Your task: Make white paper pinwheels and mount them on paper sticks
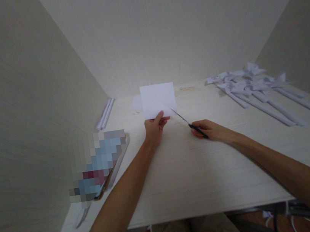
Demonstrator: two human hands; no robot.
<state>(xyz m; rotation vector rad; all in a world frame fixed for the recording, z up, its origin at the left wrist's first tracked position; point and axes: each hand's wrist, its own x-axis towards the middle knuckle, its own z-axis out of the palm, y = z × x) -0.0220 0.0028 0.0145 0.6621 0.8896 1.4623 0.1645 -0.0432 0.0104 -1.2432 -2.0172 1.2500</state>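
My left hand (156, 127) is closed on the lower edge of a white sheet of paper (157, 99), thumb in front and fingers behind. The sheet is raised upright above the table, facing me. In my right hand (207, 129) is a pair of scissors with black handles (197, 129). Their thin blades (180, 116) point up and left, with the tip at or just in front of the sheet's lower right corner. Whether the blades touch the paper I cannot tell. Behind the sheet, another piece of white paper (136, 103) lies on the table.
Several paper pinwheels on rolled paper sticks (250, 85) lie at the right. Rolled paper tubes (106, 114) rest by the left wall. A blurred-out device with a screen (100, 162) leans at the left. Walls enclose the white table (182, 189) on three sides.
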